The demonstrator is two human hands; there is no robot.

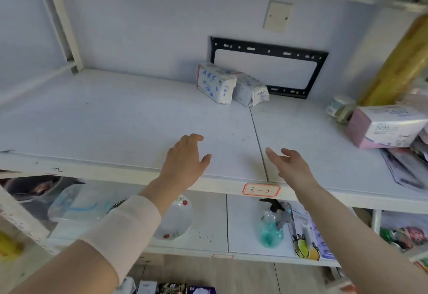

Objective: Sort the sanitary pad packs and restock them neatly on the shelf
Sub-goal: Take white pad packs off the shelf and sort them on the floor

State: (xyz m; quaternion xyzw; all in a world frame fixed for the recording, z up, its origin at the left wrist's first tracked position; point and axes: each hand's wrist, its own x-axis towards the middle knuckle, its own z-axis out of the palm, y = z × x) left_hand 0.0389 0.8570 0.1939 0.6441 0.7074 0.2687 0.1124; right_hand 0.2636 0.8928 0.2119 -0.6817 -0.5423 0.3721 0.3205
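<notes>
two white pad packs [216, 83] [250, 90] side by side at back of shelf [115, 117]; left hand [185, 157], right hand [289, 164]: fingers relaxed, spread, holding nothing, above front edge.

Toward the back of your shelf [115, 113], the white ABC pack [216, 83] stands slightly tilted (blue lettering facing you). The second pack [250, 91], white too, sits touching its right side, angled away.

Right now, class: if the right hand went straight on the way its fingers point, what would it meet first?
Probably the front ABC pack by the wall; the right hand points across bare shelf toward it, though depth is unclear.
</notes>
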